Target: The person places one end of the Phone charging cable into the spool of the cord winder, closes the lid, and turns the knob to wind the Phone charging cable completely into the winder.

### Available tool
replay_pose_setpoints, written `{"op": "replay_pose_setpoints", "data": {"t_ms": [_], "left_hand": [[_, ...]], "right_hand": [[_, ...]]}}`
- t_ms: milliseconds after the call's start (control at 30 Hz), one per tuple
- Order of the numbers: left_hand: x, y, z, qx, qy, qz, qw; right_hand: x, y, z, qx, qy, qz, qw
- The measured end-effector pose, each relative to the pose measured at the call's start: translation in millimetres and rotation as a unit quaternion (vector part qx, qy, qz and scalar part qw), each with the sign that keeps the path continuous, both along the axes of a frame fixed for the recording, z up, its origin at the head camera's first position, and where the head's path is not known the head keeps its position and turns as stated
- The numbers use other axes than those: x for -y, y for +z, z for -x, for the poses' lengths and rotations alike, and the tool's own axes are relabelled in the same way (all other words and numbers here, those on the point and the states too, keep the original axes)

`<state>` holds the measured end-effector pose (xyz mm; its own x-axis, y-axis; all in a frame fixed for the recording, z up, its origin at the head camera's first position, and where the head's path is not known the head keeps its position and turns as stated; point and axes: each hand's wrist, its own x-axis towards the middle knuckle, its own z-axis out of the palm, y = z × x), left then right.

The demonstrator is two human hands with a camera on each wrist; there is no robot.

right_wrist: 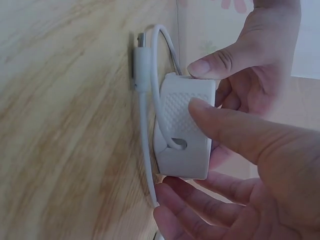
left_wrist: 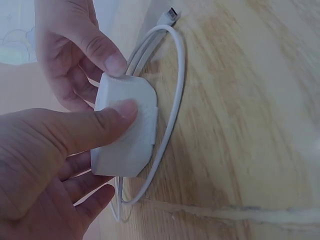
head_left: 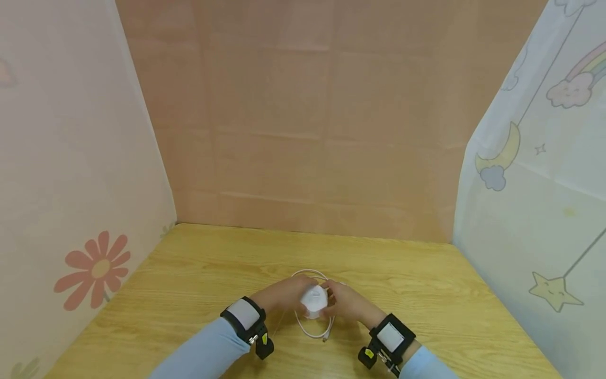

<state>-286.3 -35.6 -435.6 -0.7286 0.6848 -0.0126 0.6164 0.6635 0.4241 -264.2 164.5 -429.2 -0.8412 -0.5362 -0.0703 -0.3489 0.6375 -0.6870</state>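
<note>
Between my hands is a white plastic case with chamfered corners and a dimpled grip patch on its side. A white cable comes out of a slot in the case, seen in the right wrist view, and loops on the table. Its metal-tipped plug lies beside the case. My left hand grips the case from the left, thumb on its side face. From the right, my right hand holds it with thumb and fingers. The case's underside is hidden.
The wood-grain table reaches back to a brown sheet. Printed white sheets stand at the left and right edges. A pale seam line crosses the table in the left wrist view.
</note>
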Motion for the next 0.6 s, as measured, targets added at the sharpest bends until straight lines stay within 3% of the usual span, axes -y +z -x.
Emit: {"op": "replay_pose_setpoints", "data": {"t_ms": [300, 600], "left_hand": [[-3.1, -2.0, 9.6, 0.013, 0.007, -0.006, 0.9999], [-4.5, 0.8, 8.4, 0.031, 0.039, -0.011, 0.9987]], "right_hand": [[-2, -1.2, 9.4, -0.011, 0.000, 0.009, 0.9999], [-5, 1.2, 10.8, -0.009, -0.022, -0.011, 0.9997]]}}
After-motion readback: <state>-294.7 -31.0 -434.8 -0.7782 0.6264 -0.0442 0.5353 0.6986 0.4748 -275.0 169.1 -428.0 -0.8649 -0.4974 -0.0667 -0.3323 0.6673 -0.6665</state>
